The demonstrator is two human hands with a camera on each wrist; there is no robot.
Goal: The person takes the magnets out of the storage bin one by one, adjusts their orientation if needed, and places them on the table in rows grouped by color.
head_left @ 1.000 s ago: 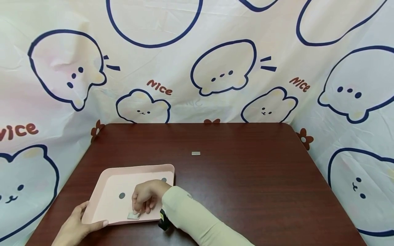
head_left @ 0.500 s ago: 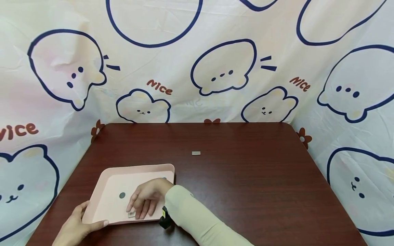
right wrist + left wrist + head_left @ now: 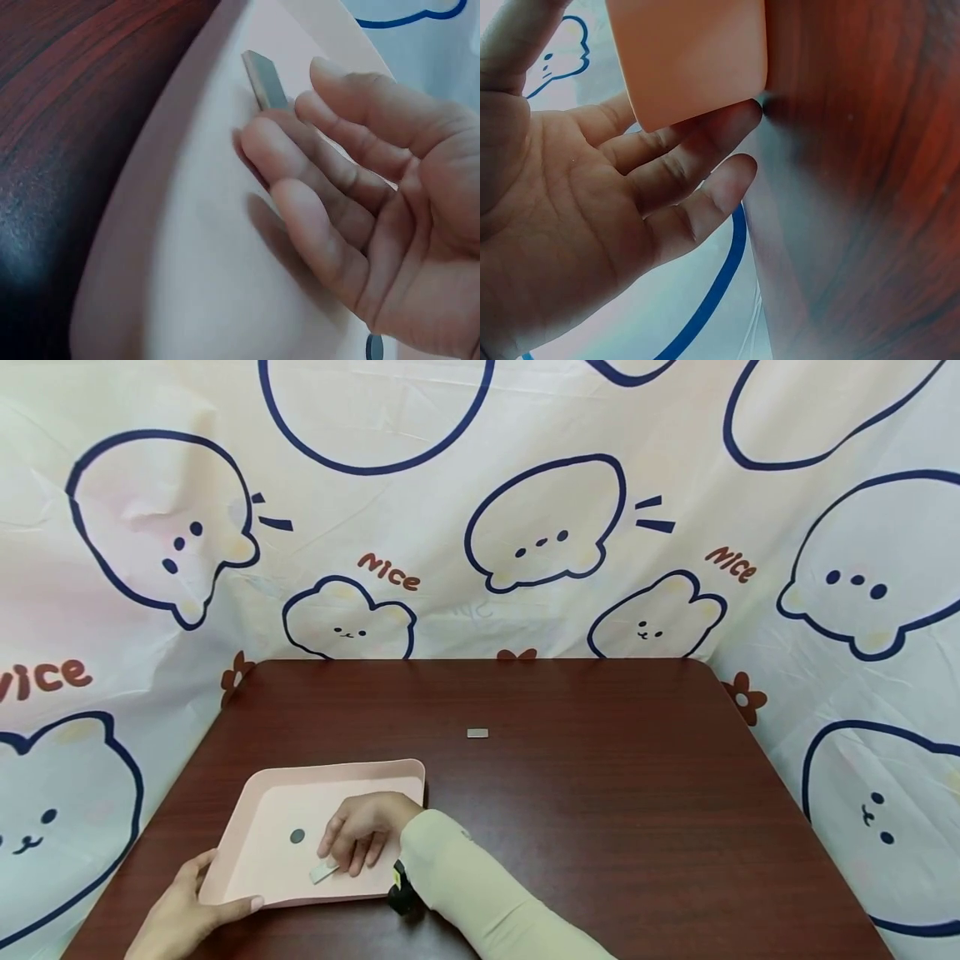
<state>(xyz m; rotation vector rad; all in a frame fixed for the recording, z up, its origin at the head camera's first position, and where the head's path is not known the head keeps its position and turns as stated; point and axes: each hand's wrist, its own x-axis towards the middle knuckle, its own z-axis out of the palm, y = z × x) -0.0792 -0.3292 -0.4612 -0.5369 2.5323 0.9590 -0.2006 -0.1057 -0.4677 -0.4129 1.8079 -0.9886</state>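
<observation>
Left hand grips the tray; inside it, right hand touches a grey strip, grasp unclear; open desk spreads right of the tray.

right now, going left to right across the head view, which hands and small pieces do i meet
Left hand, round grey disc, right hand, small rectangular piece farther back. Omitted: the pale flat piece that the right hand overlaps.

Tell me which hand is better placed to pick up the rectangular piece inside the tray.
Probably the right hand: its fingers are at the rectangular piece. The left hand holds the tray's corner.
</observation>
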